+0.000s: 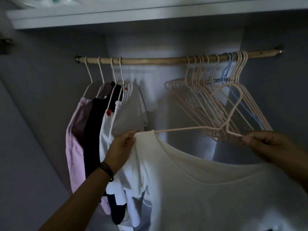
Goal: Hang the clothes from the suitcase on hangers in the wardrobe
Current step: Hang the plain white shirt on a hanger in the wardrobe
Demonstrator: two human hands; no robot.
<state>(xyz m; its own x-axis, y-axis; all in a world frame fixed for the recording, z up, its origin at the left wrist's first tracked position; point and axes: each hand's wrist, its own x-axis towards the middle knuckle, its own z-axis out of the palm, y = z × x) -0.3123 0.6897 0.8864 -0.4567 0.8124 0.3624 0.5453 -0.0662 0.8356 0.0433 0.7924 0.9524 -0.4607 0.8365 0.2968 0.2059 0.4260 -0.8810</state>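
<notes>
Left hand [123, 144] pinches the shoulder of the cream cotton T-shirt [208, 189], located at 5 o'clock below the wooden wardrobe rail [150, 60]. Right hand [266, 144] pinches the thin pink wire hanger [183, 128], which has one arm inside the neckline. Hung garments [93, 124] are at 9 o'clock and empty pink hangers [239, 69] at 2 o'clock.

Wood rail [150, 60], matt cloth tee [208, 194]
</notes>
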